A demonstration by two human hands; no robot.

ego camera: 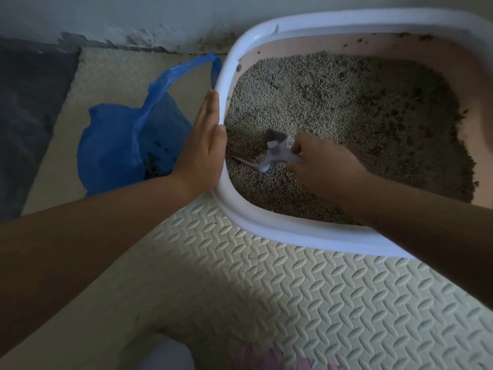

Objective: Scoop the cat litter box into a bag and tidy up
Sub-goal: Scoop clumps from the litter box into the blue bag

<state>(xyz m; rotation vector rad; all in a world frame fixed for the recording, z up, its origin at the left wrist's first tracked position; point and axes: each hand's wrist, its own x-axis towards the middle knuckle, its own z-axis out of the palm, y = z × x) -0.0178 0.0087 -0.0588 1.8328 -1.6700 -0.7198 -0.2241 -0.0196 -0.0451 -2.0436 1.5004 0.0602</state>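
The litter box has a white rim and pink inner walls, and it is full of grey-beige litter. My left hand lies flat with straight fingers against the outside of the box's left rim. Inside the box, my right hand grips the handle of a pale grey scoop, whose blade is dug into the litter near the left wall. A blue plastic bag sits open on the floor just left of the box, with dark clumps visible inside.
The box and bag rest on a cream foam mat with an embossed pattern. A dark grey cushion or rug lies at far left. A stained wall runs behind. Dark dirt clings to the box's right inner wall.
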